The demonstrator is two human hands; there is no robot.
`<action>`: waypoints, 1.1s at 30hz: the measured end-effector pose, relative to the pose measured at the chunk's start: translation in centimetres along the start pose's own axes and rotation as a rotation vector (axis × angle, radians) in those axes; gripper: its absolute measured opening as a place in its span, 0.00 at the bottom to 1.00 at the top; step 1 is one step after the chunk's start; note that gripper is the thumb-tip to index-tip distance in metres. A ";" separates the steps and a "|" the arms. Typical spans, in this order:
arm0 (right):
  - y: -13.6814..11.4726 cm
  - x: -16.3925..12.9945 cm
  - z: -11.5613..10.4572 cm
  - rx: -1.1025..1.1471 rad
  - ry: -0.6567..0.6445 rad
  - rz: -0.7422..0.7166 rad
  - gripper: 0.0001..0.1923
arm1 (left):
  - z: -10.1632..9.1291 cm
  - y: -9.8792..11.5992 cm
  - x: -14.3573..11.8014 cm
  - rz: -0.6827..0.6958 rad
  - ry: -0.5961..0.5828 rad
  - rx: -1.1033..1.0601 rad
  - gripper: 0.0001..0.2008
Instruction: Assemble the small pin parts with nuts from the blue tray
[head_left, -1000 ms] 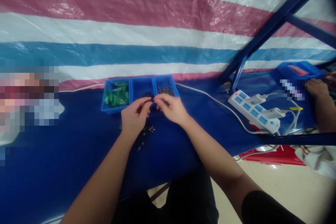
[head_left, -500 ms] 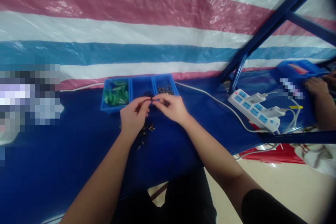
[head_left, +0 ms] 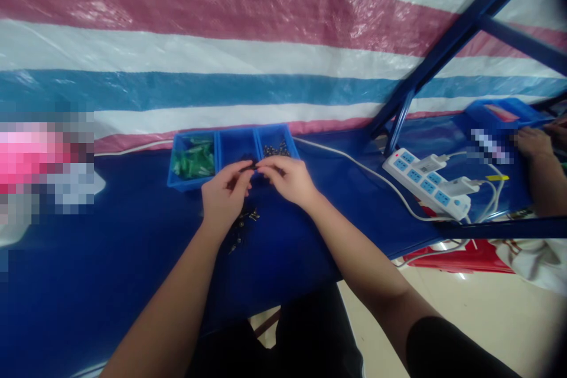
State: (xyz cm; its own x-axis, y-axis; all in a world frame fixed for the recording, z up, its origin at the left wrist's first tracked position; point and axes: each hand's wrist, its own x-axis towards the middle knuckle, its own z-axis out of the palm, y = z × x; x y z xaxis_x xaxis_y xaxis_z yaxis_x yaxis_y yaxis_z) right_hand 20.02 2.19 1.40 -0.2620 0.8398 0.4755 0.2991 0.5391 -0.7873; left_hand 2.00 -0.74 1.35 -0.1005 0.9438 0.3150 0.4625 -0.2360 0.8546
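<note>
My left hand (head_left: pixel 227 187) and my right hand (head_left: pixel 287 178) meet fingertip to fingertip just in front of a blue divided bin (head_left: pixel 191 185). Both are closed in a pinch around something small and dark, too tiny to name. Green pieces (head_left: pixel 195 158) fill the bin's left compartment. Small metal parts (head_left: pixel 275 149) lie in the right one, partly covered by my right hand. The middle compartment's front is hidden by my fingers. Below my left hand, several small dark and brass-coloured parts (head_left: pixel 241 225) are scattered on the blue tabletop (head_left: pixel 283 248).
A white power strip (head_left: pixel 427 184) with chargers plugged in stands at the right, its cable crossing the table. Behind it rises a blue metal frame (head_left: pixel 401 121). Another person's hand (head_left: pixel 534 143) rests beside a blue tray (head_left: pixel 505 112) at far right. Striped sheeting hangs at the back.
My hands stay together in nearly the same place, fingers shifting only slightly around the small piece. The whole view has moved a little. At far left, the blurred area has turned pink.
</note>
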 end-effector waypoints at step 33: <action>-0.3 -0.1 -0.1 -0.021 -0.047 0.093 0.14 | -0.1 0.1 0.0 -0.013 0.012 0.007 0.13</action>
State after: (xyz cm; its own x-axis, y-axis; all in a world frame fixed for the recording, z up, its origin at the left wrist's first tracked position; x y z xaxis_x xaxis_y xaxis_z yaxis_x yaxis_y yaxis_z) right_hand 20.03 1.93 1.64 -0.2745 0.8827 0.3815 0.3429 0.4605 -0.8188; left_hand 1.99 -0.77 1.48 -0.1173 0.9439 0.3088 0.4676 -0.2218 0.8556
